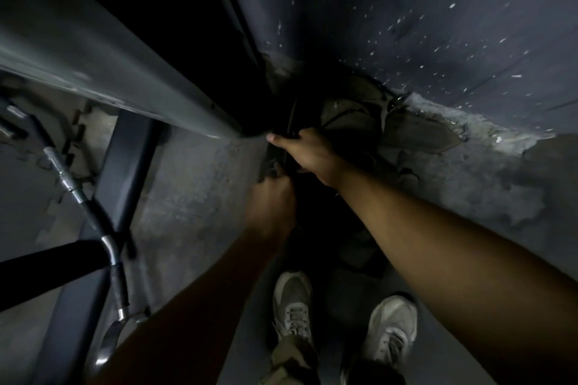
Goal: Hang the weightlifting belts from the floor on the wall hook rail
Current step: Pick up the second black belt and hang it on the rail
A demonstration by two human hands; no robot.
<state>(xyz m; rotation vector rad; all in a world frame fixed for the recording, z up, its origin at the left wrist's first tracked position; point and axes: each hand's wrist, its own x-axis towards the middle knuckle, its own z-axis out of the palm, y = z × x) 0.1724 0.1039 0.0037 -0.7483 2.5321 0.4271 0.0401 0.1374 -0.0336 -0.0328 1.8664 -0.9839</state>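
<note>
Reaching down into a dark corner, a black belt (292,122) is held tight by the curled fingers of the right hand (308,151) and the left hand (272,197) just below it.

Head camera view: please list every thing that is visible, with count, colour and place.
belt: at least one, black, on the floor in the dark corner, both hands on it; exact count hidden by shadow
curl bar: one, chrome with black sections, lower left
metal beam: one, grey, slanting from upper left to the corner
wall: one, dark, white specks, upper right
floor: grey concrete, broken near the wall
shoes: two, pale grey, bottom centre
left hand: grip closed on the belt
right hand: grip closed on the belt
</note>
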